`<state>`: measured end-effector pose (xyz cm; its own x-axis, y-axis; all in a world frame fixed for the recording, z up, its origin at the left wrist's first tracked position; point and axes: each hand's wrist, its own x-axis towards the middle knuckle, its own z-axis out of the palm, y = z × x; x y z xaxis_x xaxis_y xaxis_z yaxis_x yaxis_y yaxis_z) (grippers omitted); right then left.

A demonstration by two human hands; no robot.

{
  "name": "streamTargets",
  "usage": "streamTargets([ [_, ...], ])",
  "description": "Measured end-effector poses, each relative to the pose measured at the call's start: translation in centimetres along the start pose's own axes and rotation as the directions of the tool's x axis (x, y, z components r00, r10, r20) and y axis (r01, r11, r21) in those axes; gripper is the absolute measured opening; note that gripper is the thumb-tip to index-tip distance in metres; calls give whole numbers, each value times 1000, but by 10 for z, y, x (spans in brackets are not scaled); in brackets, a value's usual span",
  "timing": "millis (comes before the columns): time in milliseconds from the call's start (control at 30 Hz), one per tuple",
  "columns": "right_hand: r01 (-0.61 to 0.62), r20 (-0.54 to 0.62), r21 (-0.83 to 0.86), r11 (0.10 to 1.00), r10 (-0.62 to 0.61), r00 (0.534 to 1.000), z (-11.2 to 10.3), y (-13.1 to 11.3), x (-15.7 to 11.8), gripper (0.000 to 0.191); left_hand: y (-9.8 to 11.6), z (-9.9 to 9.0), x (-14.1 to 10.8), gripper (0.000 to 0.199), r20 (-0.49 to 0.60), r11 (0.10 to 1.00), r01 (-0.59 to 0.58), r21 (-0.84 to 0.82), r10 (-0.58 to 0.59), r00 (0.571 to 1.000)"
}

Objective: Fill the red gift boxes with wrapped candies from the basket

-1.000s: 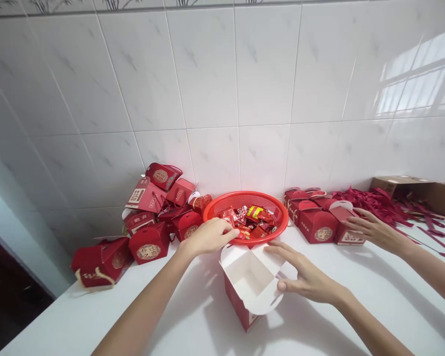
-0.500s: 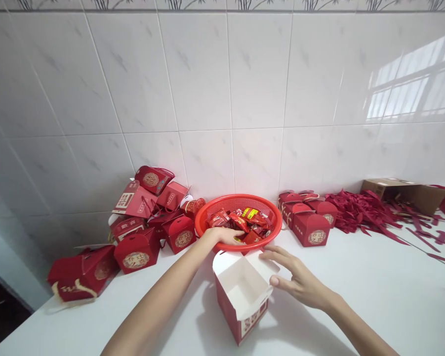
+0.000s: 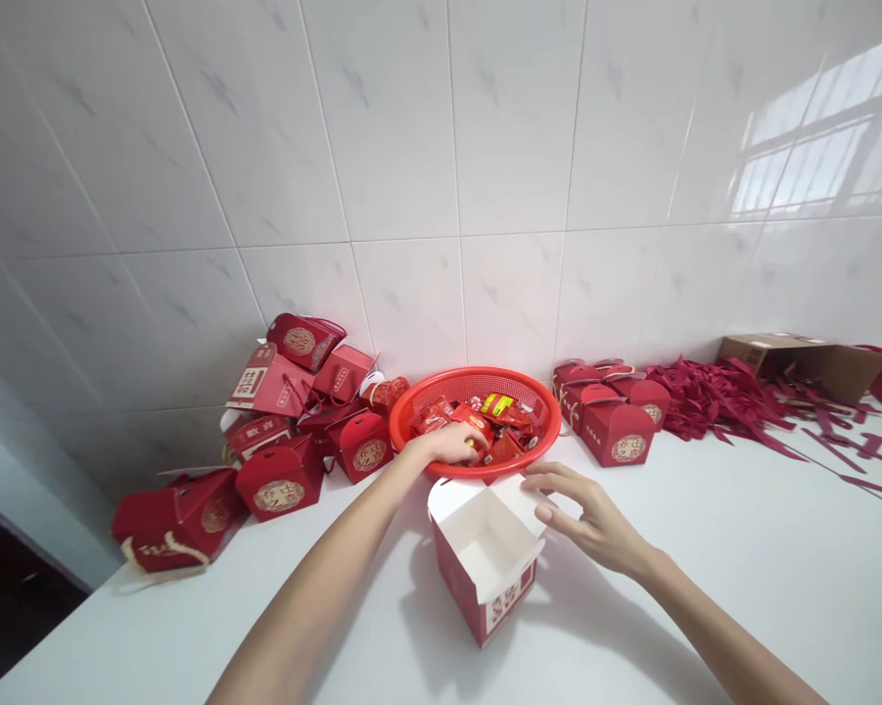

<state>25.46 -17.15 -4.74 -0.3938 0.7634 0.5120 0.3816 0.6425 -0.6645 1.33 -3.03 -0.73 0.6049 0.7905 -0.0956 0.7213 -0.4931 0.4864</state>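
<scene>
My left hand (image 3: 455,444) is down in a red plastic basket (image 3: 549,446) of small wrapped snacks (image 3: 510,416), mostly red packets with some yellow. Its fingers curl in among the packets, and what they hold is hidden. In front of the basket stands a red gift box (image 3: 459,578), upright, its white flaps spread and its white inside bare. My right hand (image 3: 591,519) is at the box's right rear flap, fingertips touching it, with thumb and fingers apart.
Several closed red gift boxes (image 3: 279,485) are piled at the left, some with cord handles. More boxes (image 3: 617,436) stand right of the basket. Beyond them lie a heap of dark red ribbons (image 3: 719,392) and an open cardboard box (image 3: 844,372). A tiled wall closes off the back.
My left hand's fingers have curled in more and lifted slightly among the packets. My right hand stays by the box flap. The camera view has tilted a little downward.
</scene>
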Motion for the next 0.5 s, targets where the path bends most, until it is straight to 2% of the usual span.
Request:
streamTargets([
  [133, 24, -32, 8, 1000, -23, 999, 0, -3, 0, 35, 1, -4, 0, 35, -216, 995, -41, -91, 20, 976],
  [233, 17, -58, 15, 1000, -17, 998, -2, -4, 0, 33, 0, -4, 2, 37, -269, 992, -39, -119, 5, 963],
  [300, 13, -80, 17, 1000, -11, 997, -2, -4, 1, 33, 0, -2, 2, 37, -203, 993, -31, -117, 7, 979],
  [367, 10, -95, 17, 1000, -8, 995, -2, -3, 2, 32, 1, 1, 0, 38, -80, 995, -24, -96, 16, 997],
  [500, -9, -99, 29, 1000, 12, 995, 0, -4, 3, 32, 10, 4, -6, 43, 111, 1000, -12, -7, 13, 994],
])
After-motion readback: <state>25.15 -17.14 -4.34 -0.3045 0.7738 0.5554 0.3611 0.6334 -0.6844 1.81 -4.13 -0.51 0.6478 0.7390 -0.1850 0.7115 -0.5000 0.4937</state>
